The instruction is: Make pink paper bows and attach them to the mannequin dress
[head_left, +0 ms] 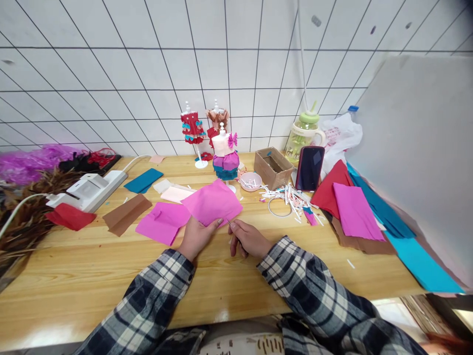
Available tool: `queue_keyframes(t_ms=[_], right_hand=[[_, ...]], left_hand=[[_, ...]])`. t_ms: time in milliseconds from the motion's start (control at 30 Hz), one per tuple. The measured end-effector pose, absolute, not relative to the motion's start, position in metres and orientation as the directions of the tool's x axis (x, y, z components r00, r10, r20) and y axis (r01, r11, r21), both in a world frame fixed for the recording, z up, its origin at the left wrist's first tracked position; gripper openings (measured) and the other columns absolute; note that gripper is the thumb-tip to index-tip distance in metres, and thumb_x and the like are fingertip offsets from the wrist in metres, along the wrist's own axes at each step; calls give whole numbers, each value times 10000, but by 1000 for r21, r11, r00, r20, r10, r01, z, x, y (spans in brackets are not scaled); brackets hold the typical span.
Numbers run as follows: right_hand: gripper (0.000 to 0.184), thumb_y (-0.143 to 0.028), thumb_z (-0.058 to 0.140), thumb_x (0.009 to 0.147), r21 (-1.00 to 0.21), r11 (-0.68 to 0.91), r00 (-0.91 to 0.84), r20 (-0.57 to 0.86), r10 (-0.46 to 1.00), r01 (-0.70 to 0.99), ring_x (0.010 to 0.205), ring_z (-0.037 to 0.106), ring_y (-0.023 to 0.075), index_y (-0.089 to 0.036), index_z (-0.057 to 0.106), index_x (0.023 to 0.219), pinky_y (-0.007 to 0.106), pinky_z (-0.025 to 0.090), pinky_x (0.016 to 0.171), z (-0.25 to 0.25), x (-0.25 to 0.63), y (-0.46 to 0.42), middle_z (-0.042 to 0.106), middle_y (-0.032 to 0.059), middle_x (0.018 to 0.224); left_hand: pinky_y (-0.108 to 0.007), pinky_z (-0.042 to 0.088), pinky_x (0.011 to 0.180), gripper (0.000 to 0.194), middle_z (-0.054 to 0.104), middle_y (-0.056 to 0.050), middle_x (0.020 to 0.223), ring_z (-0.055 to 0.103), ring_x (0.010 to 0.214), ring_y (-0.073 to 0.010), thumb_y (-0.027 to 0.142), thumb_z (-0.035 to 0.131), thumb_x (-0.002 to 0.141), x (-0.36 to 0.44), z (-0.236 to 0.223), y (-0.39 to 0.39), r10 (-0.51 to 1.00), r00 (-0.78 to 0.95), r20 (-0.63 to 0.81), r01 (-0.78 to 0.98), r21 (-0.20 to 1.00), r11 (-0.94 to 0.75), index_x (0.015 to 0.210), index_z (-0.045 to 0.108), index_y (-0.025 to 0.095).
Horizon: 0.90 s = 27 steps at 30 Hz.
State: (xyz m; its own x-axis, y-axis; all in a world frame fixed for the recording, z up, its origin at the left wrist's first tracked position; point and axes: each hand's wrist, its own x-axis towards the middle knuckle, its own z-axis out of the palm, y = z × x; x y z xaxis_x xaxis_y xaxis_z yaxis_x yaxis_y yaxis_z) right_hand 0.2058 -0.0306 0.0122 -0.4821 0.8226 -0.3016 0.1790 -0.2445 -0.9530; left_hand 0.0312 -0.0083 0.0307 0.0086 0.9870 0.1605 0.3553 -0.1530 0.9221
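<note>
My left hand (196,237) is closed on the lower edge of a pink crepe paper sheet (214,199), its thumb lying on top. The sheet is held up just above the wooden table. At its lower right edge, my right hand (252,238) grips a thin metal tool (229,223) whose tip points at the paper; most of it is hidden in the fingers. A second pink sheet (162,223) lies beside my left hand. Behind the held sheet stands a small white dress form (225,160) in a pale pink, magenta and teal paper dress.
Two more dressed forms, one in a red dress (192,129), stand by the wall. A pink bowl (251,181), cardboard box (273,170), phone (309,168) and green-lidded jug (305,133) are at centre right. Folded coloured paper (356,212) lies right; a power strip (88,190) left.
</note>
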Motion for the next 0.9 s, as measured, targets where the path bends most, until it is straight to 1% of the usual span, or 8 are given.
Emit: queue_keyframes(t_ms=[133,300,533,767,900], right_hand=[[279,-456,287,982,-954,-249,-452,-298,841,166,295,377,74,-226,403,873,164,293,315,17,205,-31,525,-91,456],[247,-414,331,972,-959,-227,-405,-277,872,167,347,366,78,-226,415,836,152,309,314,28,205,-34,430,-98,442],[241,-405,331,970,-963,-232,-419,-270,867,139,349,348,79,-228,410,827,160,307,302,27,204,-35,411,-96,449],[226,-351,319,974,-969,-211,-415,-245,876,127,348,349,81,-226,400,805,165,303,294,25,203,-35,402,-92,455],[234,-331,317,980,-972,-199,-410,-232,882,123,353,347,76,-223,393,786,166,284,300,27,203,-36,392,-93,459]], left_hand=[[-458,478,949,466,706,-120,1087,643,1017,-281,361,730,698,33,31,-8,990,20,142,297,944,-141,1089,620,133],[-469,473,955,544,702,-128,1094,640,1026,-284,360,753,679,34,30,-9,995,-8,98,212,973,-94,1141,586,126],[-464,473,959,575,716,-125,1060,637,1043,-289,352,778,658,33,29,-9,996,7,85,161,983,-85,1152,591,124],[-452,493,929,513,737,-102,972,646,1020,-289,332,795,640,33,30,-9,999,-8,47,142,989,-45,1083,633,133],[-427,510,887,414,735,-100,939,648,977,-274,355,775,665,33,31,-11,1000,8,10,92,996,-11,990,655,128]])
